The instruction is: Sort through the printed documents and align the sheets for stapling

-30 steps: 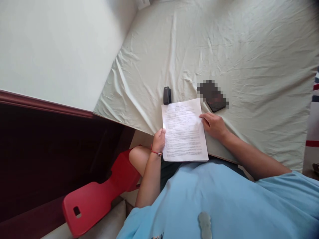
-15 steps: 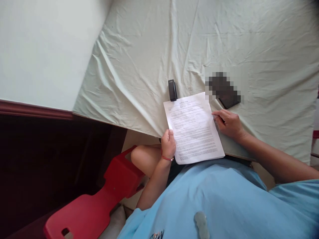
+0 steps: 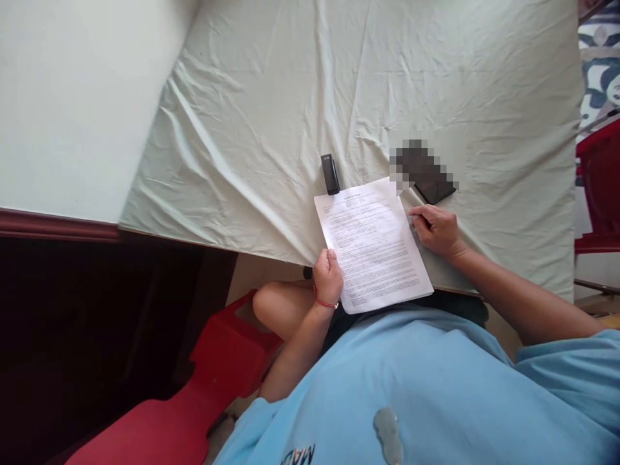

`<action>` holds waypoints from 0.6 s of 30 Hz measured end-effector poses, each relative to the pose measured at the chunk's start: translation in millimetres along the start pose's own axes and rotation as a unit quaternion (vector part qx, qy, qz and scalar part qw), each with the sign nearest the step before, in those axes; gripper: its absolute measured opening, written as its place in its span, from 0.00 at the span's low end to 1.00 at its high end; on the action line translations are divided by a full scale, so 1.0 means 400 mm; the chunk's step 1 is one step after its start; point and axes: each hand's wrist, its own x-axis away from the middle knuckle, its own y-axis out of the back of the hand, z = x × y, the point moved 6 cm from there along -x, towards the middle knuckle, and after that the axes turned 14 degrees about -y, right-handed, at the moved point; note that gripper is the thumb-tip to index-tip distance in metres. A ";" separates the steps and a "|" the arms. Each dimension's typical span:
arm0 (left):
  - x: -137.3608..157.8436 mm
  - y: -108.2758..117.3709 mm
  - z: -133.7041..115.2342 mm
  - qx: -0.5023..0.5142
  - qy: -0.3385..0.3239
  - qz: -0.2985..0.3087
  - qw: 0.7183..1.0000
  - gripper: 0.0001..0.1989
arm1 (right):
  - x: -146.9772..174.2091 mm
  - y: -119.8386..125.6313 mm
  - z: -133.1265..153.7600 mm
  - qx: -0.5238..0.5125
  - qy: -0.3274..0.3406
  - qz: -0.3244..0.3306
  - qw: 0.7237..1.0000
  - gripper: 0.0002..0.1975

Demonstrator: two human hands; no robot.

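A stack of printed paper (image 3: 375,252) lies partly on the cloth-covered table, its lower end overhanging the near edge towards my lap. My left hand (image 3: 328,276) is closed on the left edge of the stack, thumb on top. At the opposite edge, the fingers of my right hand (image 3: 438,231) are pinched together at the paper's side; whether they grip a sheet is hard to make out. A black stapler (image 3: 330,174) sits by the top left corner of the stack. Beyond my right hand lies a dark phone (image 3: 436,187), partly covered by pixelation.
A pale, wrinkled cloth (image 3: 252,129) covers the table. To the left, a red plastic stool (image 3: 232,349) stands below table height, next to dark wood panelling (image 3: 97,310). Another red chair (image 3: 599,184) shows at the right edge.
The view has shifted slightly, bringing the red chair at right into sight. Both hands keep about the same places along the paper's edges.
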 end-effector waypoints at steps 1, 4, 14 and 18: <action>0.001 0.000 0.000 0.000 0.004 -0.007 1.000 0.20 | -0.003 -0.002 0.000 -0.001 0.003 0.002 1.000 0.14; 0.002 0.001 -0.006 0.013 0.010 -0.028 0.999 0.20 | -0.010 -0.003 0.004 -0.008 -0.006 0.003 1.000 0.14; 0.007 0.012 -0.020 0.006 0.015 -0.029 0.999 0.22 | 0.328 0.163 -0.092 -0.200 -0.315 0.595 0.711 0.13; 0.005 0.011 -0.021 0.022 0.017 -0.024 0.999 0.24 | 0.557 0.227 -0.199 -0.129 -0.485 0.582 0.640 0.07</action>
